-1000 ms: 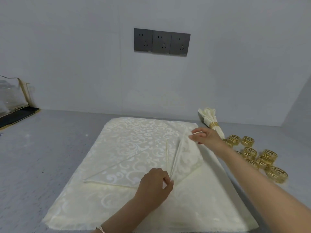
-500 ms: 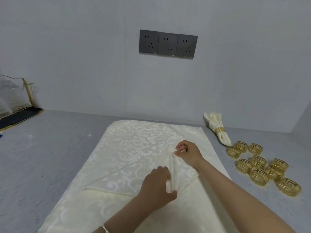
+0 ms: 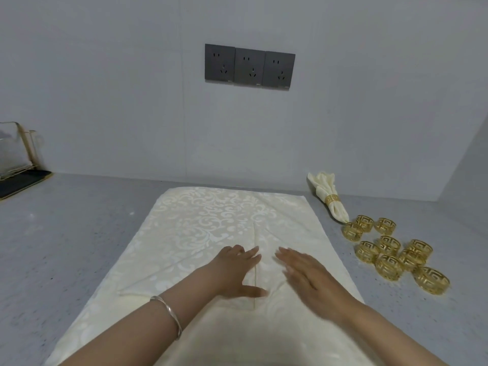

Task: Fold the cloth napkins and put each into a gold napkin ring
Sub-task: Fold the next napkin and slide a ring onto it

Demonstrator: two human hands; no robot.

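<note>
A cream damask napkin point(image 3: 211, 228) lies folded on a stack of flat cream napkins point(image 3: 264, 336) in the middle of the grey counter. Its two folded flaps meet along a centre seam point(image 3: 255, 249). My left hand point(image 3: 237, 270) presses flat on the flap left of the seam, fingers spread. My right hand point(image 3: 306, 273) lies flat on the right flap, fingers extended. Neither hand holds anything. Several loose gold napkin rings point(image 3: 390, 252) sit in a cluster to the right. One finished napkin in a gold ring point(image 3: 331, 199) rests behind them by the wall.
A grey wall with three dark sockets point(image 3: 249, 67) rises behind the counter. At the far left stands a clear holder with gold edging point(image 3: 15, 154) on a black tray point(image 3: 23, 182). Bare grey counter point(image 3: 66, 233) shows left of the napkins.
My right hand laid the right flap down to the centre seam and let it go. My left hand released its pinch at the seam. Both hands now lie flat on the napkin.
</note>
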